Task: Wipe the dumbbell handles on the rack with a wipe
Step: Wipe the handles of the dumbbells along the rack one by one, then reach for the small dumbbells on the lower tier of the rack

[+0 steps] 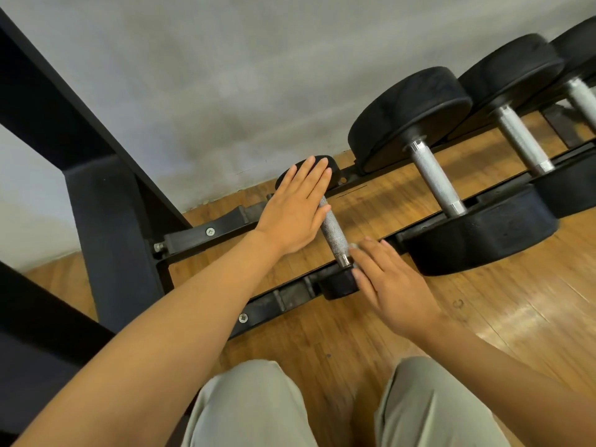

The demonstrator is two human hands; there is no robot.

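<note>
A small dumbbell with a knurled silver handle (335,235) lies across the two black rails of the low rack (225,232). My left hand (295,209) lies flat with straight fingers over the handle's far end and the far black head. My right hand (385,282) hovers with straight, slightly blurred fingers at the handle's near end, beside the near black head (338,285). A pale scrap shows at its fingertips; I cannot tell whether it is a wipe. To the right sit a bigger dumbbell (433,179) and two more.
A thick black rack upright (106,221) rises at the left. A grey wall stands behind the rack. Wooden floor (483,317) spreads under and in front of the rails. My knees in beige trousers (258,408) are at the bottom edge.
</note>
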